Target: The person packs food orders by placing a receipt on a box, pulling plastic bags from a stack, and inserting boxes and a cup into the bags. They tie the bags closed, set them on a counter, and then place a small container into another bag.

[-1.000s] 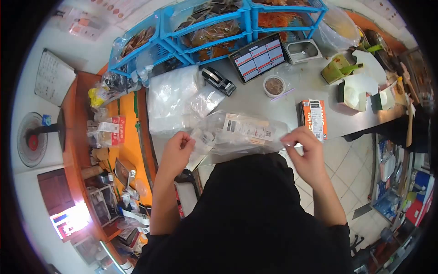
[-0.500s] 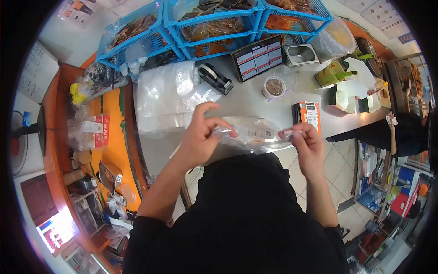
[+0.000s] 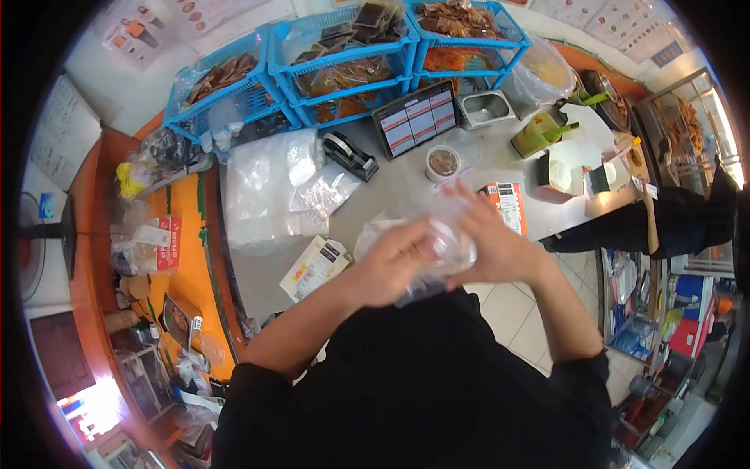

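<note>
Blurred by motion, a clear plastic bag (image 3: 451, 248) hangs between my two hands above the front edge of the metal counter. My left hand (image 3: 396, 264) is closed on the bag, its fingers pinching the plastic. On the other side, my right hand (image 3: 496, 238) has its fingers spread and its palm against the bag. To the left of my hands lies a white and green printed box (image 3: 315, 267). Behind my right hand stands an orange and white box (image 3: 509, 205). What the bag contains is too smeared to tell.
Blue baskets (image 3: 344, 78) of packaged food line the back. Before them are a tablet (image 3: 416, 119), a tape dispenser (image 3: 349, 155), a stack of plastic bags (image 3: 269, 187), a lidded cup (image 3: 443, 162) and a steel container (image 3: 486, 109). A person in black (image 3: 680, 223) is at the right.
My hands have come together, bunching the bag that was stretched between them. My right hand has opened from its pinch. The printed box at the left has come into view, and the view has shifted.
</note>
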Demonstrator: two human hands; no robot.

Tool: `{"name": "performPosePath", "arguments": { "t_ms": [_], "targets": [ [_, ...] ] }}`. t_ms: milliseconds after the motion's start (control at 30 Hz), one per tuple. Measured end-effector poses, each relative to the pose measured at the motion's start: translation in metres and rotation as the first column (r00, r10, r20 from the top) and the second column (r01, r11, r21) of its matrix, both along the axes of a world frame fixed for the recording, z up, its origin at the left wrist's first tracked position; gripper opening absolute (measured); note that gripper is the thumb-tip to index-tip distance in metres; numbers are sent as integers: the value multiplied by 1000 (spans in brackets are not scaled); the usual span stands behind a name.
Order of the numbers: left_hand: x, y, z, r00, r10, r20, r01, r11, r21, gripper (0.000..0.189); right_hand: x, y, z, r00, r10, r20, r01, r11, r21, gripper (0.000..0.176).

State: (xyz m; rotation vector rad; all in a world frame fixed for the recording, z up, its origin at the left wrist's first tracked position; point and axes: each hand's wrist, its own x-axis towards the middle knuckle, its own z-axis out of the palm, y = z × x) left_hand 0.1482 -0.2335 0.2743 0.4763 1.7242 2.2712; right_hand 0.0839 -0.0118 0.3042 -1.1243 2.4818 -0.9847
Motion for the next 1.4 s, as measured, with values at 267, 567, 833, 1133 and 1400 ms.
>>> {"name": "performPosePath", "arguments": {
  "t_ms": [267,567,833,1133,1400],
  "targets": [
    [41,17,95,891,-324,-319,242,932,-271,21,11,-26,5,703,711,-20,-706,693,-150,112],
    [41,-25,141,937,-337,-95,346,934,89,24,17,-83,25,617,759,-208,-769,527,-361,119],
    [6,-20,170,858,-69,-510,-275,776,-567,12,28,-115,-18,325,923,206,-867,377,-324,78],
    [4,-50,130,971,236,-23,-190,716,-672,14,46,-67,40,606,769,-204,-791,556,-255,38],
    [63,-97,60,710,703,39,-703,705,88,48,16,-79,19,809,480,-339,-556,812,-178,48]
  ]
}}
